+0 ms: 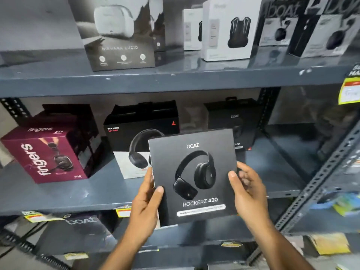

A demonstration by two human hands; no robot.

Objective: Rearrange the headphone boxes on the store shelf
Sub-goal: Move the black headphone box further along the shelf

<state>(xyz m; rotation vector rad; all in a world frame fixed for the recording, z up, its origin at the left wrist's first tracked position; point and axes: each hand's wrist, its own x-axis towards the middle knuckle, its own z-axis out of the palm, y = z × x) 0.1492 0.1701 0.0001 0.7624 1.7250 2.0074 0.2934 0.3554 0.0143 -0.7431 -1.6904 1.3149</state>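
Observation:
I hold a black boAt Rockerz 430 headphone box (194,176) upright in front of the middle shelf (81,193), its printed face toward me. My left hand (148,195) grips its left edge and my right hand (247,190) grips its right edge. Behind it on the shelf stand a black-and-white Rockerz box (136,137) and, further back right, a dark boAt box (231,117). A maroon Fingers S10 box (48,152) sits turned at an angle at the left.
The upper shelf (175,78) carries a grey Nirvana Lucid box (115,32), white earbud boxes (228,28) and more boAt boxes (319,30). A perforated steel upright (327,172) slants at the right. Another boAt box (81,230) lies on the lower shelf, behind yellow price tags (122,212).

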